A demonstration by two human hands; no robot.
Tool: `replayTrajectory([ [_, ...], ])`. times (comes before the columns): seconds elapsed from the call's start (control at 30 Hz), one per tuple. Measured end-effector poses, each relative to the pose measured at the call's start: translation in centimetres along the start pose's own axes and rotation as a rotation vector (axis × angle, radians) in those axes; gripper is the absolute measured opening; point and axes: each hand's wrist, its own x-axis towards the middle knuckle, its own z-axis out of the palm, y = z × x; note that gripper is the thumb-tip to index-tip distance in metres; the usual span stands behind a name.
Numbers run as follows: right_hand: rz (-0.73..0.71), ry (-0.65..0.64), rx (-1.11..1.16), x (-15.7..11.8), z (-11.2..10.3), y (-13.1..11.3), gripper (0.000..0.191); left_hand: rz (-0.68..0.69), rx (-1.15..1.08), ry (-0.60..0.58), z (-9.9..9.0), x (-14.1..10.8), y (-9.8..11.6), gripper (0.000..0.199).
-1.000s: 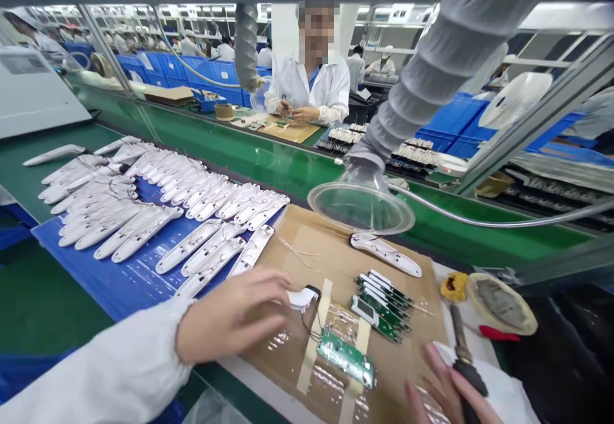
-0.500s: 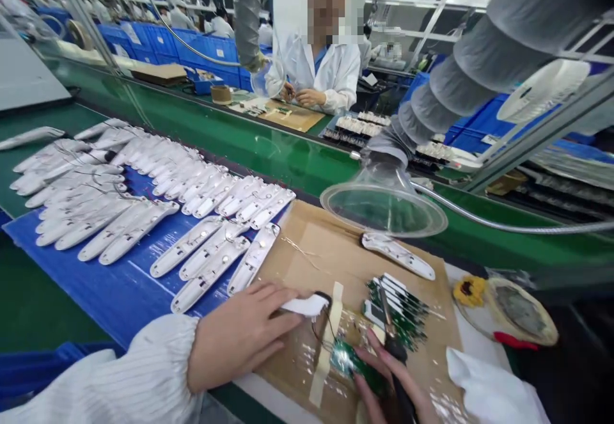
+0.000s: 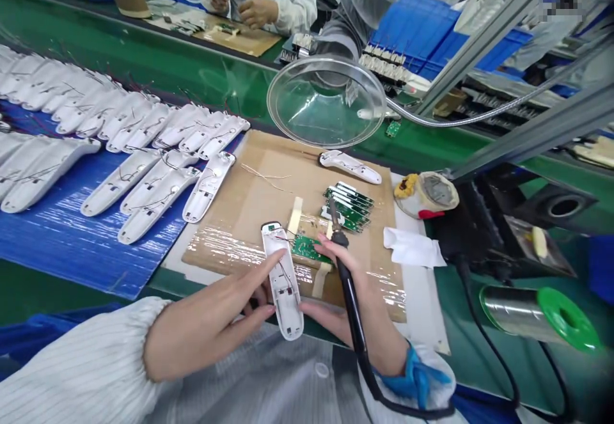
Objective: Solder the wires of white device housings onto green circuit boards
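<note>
My left hand [image 3: 215, 312] grips the side of a long white plastic housing half [image 3: 289, 306], its hollow inside facing up with thin wires in it. My right hand [image 3: 371, 306] holds a soldering iron [image 3: 351, 302] with a black handle, tip pointing away from me. The right thumb meets the housing's right edge, and the fingertips rest at a green circuit board [image 3: 304, 246] beside the housing. Thin wires run from the housing towards this board. Just beyond the iron's tip area lies a stack of green boards [image 3: 352, 203].
Rows of white housings [image 3: 139, 123] cover a blue sheet [image 3: 96, 251] on the left. A clear fume hood [image 3: 326, 107] hangs over the cardboard's [image 3: 249, 149] far edge. Right are a tip-cleaning dish [image 3: 434, 194], white tissue [image 3: 415, 247] and solder spool [image 3: 518, 309]. A co-worker's hands [image 3: 256, 11] are opposite.
My view has tilted down and shifted right. The housing has turned so its hollow inside shows, and is now nearer my body. My right thumb has come to its edge; the iron remains in hand.
</note>
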Motion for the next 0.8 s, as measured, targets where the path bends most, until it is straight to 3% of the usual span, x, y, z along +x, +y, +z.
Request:
replayTrajectory([
  [0.07, 0.01, -0.043, -0.028, -0.2, 0.1, 0.0, 0.091, 0.018, 0.063, 0.004, -0.3, 0.2, 0.0, 0.067],
  [0.23, -0.003, -0.05, -0.084, -0.2, 0.5, 0.4, 0.083, 0.212, 0.415, 0.095, -1.8, 2.3, 0.5, 0.029],
  [0.4, -0.024, -0.039, -0.055, -0.1, 0.3, 0.5, 0.08, 0.333, 0.572, -0.019, -3.4, 3.9, 0.8, 0.035],
  [0.53, -0.01, -0.021, -0.069, -0.3, 0.4, 0.5, 0.076, 0.313, 0.475, -0.014, -4.8, 2.3, -0.6, 0.036],
  [0.67, 0.025, -0.019, -0.074, -0.2, 0.5, 0.5, 0.069, 0.345, 0.633, 0.012, -4.7, 0.7, -1.8, 0.051],
  [0.8, 0.03, -0.016, -0.029, -0.1, 0.2, 0.3, 0.063, 0.516, 0.709, 0.027, -4.4, 2.6, -0.4, 0.046],
])
